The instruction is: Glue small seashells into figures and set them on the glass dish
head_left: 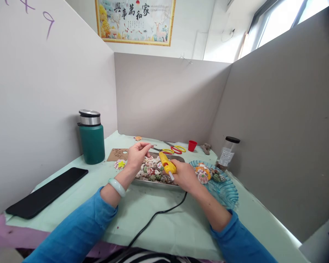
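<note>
My right hand (185,174) is wrapped round a yellow hot glue gun (167,163), with a white glue stick showing at its rear end. The gun's nozzle points up and left, toward my other hand. Fingertips pinched, my left hand (138,155) is raised over the left side of a metal tray (156,185). Something tiny shows at those fingertips, too small to name. Inside the tray lie many small shells (153,171) in white, red and green. A pale bangle (117,187) circles my left wrist.
Two pairs of scissors (178,149) and a red cup (192,146) are behind the tray. A blue plate (230,193) with shell pieces and a jar (227,153) stand right. Left are a green bottle (91,144), a black phone (48,191) and a shell flower (120,164). The cord (156,214) crosses the front.
</note>
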### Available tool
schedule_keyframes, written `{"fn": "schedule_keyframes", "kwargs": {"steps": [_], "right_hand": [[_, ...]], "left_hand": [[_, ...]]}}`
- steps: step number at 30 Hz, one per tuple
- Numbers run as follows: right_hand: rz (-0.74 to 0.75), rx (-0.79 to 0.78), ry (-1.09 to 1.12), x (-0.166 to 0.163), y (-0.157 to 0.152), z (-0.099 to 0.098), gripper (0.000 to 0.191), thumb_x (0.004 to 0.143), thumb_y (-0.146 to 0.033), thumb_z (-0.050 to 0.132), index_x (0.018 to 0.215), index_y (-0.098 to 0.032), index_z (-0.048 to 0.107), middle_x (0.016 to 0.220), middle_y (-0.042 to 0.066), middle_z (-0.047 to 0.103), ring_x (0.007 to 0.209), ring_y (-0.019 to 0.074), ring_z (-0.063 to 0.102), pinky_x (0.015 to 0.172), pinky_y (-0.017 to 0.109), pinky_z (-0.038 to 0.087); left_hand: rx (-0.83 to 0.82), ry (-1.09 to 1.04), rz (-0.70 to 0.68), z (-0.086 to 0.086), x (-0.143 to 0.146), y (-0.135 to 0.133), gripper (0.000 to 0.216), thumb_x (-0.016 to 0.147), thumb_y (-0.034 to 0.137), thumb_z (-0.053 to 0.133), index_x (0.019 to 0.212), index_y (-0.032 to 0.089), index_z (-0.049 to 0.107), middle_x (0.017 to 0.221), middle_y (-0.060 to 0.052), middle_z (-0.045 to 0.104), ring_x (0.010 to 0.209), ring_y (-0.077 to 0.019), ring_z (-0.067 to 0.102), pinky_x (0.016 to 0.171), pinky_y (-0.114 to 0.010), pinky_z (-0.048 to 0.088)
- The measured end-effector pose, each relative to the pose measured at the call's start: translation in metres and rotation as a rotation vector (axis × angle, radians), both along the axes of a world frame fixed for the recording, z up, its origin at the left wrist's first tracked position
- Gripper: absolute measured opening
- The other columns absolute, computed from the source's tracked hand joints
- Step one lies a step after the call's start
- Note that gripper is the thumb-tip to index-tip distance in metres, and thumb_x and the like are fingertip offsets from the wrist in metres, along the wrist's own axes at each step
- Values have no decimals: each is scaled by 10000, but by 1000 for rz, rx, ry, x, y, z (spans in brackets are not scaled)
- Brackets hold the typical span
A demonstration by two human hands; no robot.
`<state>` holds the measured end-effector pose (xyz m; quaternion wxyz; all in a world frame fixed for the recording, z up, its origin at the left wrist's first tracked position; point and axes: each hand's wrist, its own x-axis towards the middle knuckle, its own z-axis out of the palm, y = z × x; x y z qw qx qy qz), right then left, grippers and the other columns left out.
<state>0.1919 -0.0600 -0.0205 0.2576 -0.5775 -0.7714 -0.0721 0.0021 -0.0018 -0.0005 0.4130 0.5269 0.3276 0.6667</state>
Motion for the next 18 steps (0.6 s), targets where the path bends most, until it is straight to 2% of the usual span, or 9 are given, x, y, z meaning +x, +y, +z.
{"fn": "schedule_keyframes", "kwargs": {"steps": [3,6,12,14,15,18], "right_hand": [[28,-128,42,-1,6,1,458,744,-567,594,1059,-236,622,871,51,694,801,227,614,601,261,325],[152,-249,119,-10,10,-1,502,696,-554,648,1075,-227,618,949,48,683,841,220,607,639,259,361],[375,-340,172,-24,12,5,440,797,-498,557,1124,-208,608,1008,53,672,858,190,595,691,258,391],[346,-305,199,-14,16,9,369,861,-478,466,1040,-212,648,950,36,685,819,172,594,691,255,390],[286,-259,215,-6,20,11,347,884,-443,428,982,-211,666,934,30,688,816,167,593,695,254,388],[7,-125,180,19,31,11,283,875,-315,428,884,-200,687,870,35,696,793,174,595,671,255,377]], "left_hand": [[1,9,-5,0,-1,0,241,650,311,719,768,123,627,507,25,572,433,-73,484,480,-203,381],[1,11,-17,1,-1,-1,235,653,311,717,764,122,629,509,25,577,433,-69,485,490,-201,384],[0,20,-22,5,-1,-4,244,654,308,714,775,110,638,537,12,605,431,-62,473,498,-203,388],[1,36,-27,5,-1,-4,243,660,315,710,771,110,641,546,7,612,432,-63,474,502,-208,391],[0,45,-30,4,-1,-4,244,663,321,708,768,111,642,569,1,625,433,-63,475,504,-210,393],[-12,76,-43,2,-1,-4,252,662,334,710,768,115,642,636,-20,660,439,-65,488,503,-216,393]]}}
